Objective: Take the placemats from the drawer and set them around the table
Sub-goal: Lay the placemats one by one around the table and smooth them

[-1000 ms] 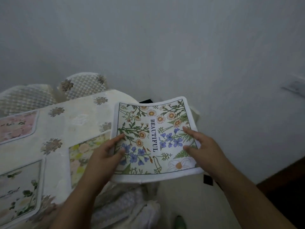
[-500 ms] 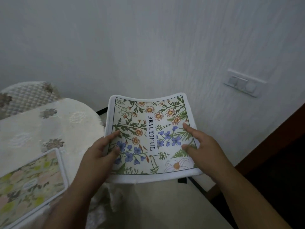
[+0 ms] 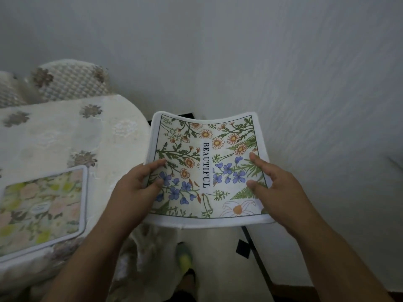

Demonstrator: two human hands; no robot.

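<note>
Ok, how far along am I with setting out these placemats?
Done: one pastel floral placemat already lies flat on the table. In hand: the left hand and right hand grip the "BEAUTIFUL" placemat by its side edges, in the air just off the table's edge. Left: laying it at a bare spot. Other seats are out of view.

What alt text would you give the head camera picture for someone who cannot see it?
Two bare hands, left hand and right hand, hold a floral placemat reading BEAUTIFUL beside a cloth-covered table. Another placemat lies there.
</note>
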